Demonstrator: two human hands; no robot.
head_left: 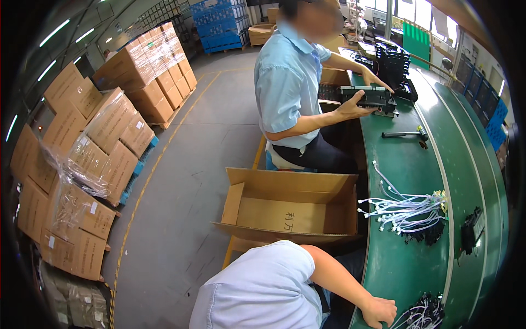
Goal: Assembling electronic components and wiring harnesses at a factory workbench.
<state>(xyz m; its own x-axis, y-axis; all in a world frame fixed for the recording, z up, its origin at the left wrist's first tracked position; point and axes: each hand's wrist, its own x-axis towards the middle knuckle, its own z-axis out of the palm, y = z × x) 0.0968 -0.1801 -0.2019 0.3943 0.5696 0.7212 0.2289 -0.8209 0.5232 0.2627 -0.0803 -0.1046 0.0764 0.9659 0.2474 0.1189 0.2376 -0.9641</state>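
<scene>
My left arm reaches across the bottom of the head view from a pale blue sleeve. My left hand (379,312) rests palm down on the near side of the green workbench (394,263), its fingers loosely bent and nothing visible in them. Close to its fingertips lies a bundle of white and black cable harnesses (422,315), partly cut off by the lower edge. Farther along the bench spreads another bunch of white cables with small connectors (405,211), over some black parts. My right hand is out of the picture.
An open cardboard box (287,211) stands beside the bench. Beyond it a seated co-worker (290,93) holds a black device (372,97) in both hands. A hammer (404,134) lies nearby, with stacked black frames (392,63) behind. Another black part (471,230) sits across the bench; pallets of cartons (87,164) stand left.
</scene>
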